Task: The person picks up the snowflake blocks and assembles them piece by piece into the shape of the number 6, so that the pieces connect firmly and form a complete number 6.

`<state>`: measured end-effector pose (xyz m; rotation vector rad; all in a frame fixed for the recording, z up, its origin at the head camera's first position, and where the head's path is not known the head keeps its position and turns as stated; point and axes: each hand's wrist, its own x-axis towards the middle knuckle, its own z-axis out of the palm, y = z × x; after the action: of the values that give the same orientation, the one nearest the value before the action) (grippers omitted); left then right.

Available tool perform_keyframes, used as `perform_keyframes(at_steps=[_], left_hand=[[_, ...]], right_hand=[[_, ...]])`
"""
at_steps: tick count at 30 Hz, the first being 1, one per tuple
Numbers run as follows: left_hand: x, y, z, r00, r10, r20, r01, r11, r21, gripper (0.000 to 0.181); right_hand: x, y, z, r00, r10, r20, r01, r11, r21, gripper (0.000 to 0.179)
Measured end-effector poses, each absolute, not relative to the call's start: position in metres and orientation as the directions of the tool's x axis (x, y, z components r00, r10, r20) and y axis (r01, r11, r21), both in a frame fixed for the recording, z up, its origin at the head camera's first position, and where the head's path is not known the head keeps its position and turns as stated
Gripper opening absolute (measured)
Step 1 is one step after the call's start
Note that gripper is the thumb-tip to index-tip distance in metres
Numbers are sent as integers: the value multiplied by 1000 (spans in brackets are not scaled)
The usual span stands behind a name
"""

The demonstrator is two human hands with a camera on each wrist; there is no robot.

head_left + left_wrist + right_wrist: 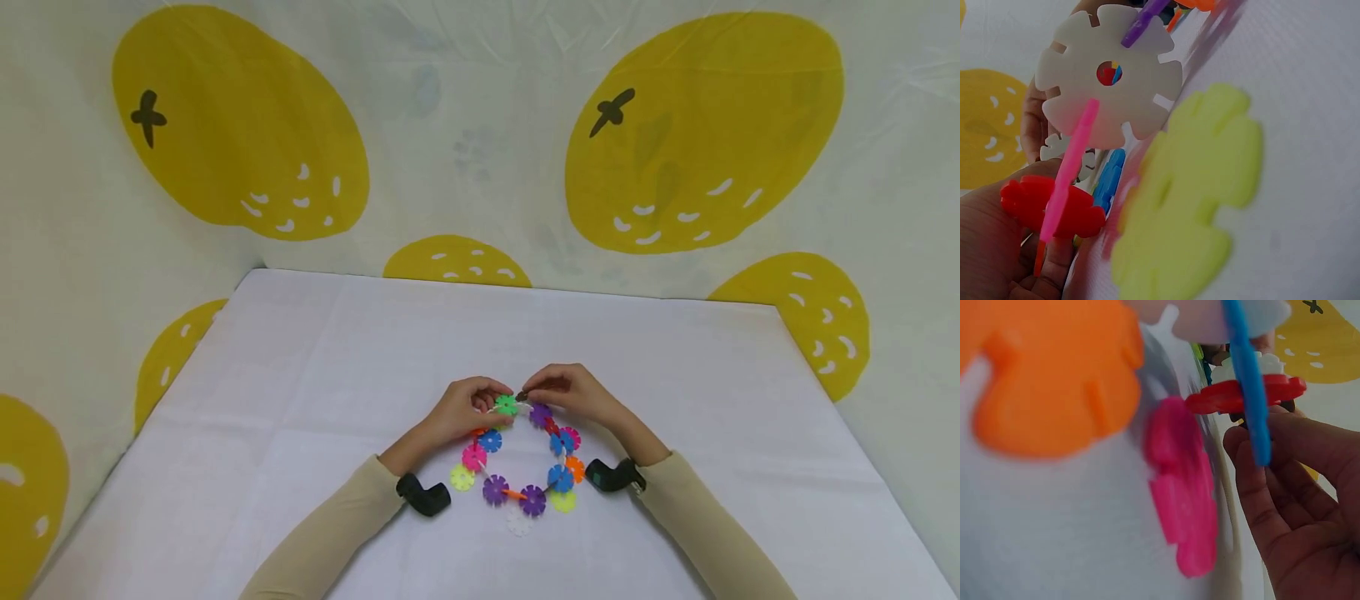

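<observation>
Ring of discs, both hands at far rim

Ring (495, 490) sits on white table (337, 350), well apart from far edge and both side edges. Left hand (461, 408) pinches green disc (506, 406) on ring's far rim. Right hand (576, 392) pinches dark piece (522, 397) just beside it; whether joined, cannot tell. Tabletop runs on past both hands to far edge. Wrist cameras (425, 497) flank ring, little room between.

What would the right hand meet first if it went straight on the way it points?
Past the small dark piece it pinches, the right hand would likely meet the green piece by the left hand first, though depth is unclear.
</observation>
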<state>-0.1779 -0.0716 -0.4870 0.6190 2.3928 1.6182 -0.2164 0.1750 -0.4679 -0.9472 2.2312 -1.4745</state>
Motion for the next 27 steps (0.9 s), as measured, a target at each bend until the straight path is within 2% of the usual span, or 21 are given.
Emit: perform_keyframes(at_steps=[9,18,27], left_hand=[[-177,-71,-487,-892,444,88,248,318,915,38],[-179,-73,-489,-886,451,112,274,314,909,39],[-179,-74,-490,-884,449,127,285,303,909,38]], right_hand=[[-217,173,-466,-714,-686,138,-394,231,-889,15],[-218,169,-465,-737,-665,118,-389,276,-879,15],[-217,165,-463,-733,-667,136,-402,262,-877,14]])
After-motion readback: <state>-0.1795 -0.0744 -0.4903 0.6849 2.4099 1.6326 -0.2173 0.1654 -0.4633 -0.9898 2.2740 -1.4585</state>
